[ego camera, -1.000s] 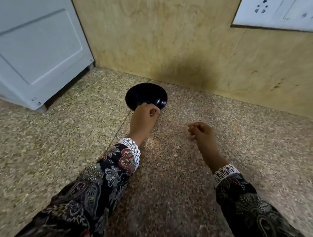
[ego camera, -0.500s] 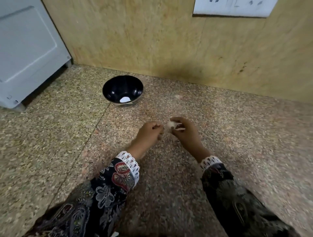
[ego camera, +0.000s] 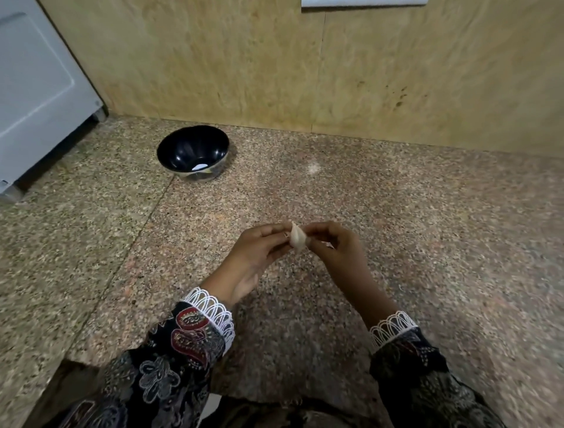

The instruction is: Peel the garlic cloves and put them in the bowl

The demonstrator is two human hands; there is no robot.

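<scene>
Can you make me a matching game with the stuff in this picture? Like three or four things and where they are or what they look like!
Things:
1. garlic clove
2. black bowl
3. white piece
4. white socket panel

Places or states:
A. lying inside the bowl
B. up on the wall, at the picture's top edge
C. pinched between the left hand and right hand
D. standing on the speckled counter near the wall

Right pairs: 1-C, 2-D, 3-A, 4-B
</scene>
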